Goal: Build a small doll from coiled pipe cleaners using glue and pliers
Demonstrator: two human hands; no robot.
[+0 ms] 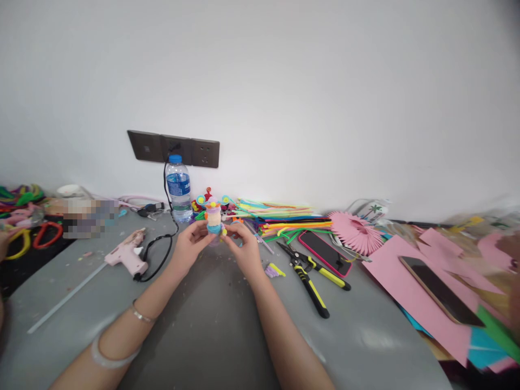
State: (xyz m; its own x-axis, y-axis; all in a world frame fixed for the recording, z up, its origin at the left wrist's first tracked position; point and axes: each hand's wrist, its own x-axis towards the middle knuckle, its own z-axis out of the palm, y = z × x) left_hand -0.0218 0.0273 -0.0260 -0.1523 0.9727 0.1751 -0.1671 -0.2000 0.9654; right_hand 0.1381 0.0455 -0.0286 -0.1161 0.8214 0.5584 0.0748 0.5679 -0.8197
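Between my two hands, above the grey table (227, 325), a small figure of coloured pipe cleaners (213, 218) is held upright. Its body is cream with a blue band low down and orange, purple and yellow parts at the top. My left hand (194, 242) pinches the figure's left side. On its right side, the fingers of my right hand (242, 246) close at a small yellow piece by the blue band. Behind the figure, red and blue curled pieces (208, 192) show, partly hidden. Short purple and yellow pipe cleaner bits (275, 270) lie right of my right hand.
A pink glue gun (127, 255) with a black cord lies left, near a water bottle (179, 189). Pipe cleaners (296, 226) run along the wall. Yellow-black pliers (311, 287), a pink-edged phone (325, 253), pink paper (410, 303) and another phone (441, 290) lie right.
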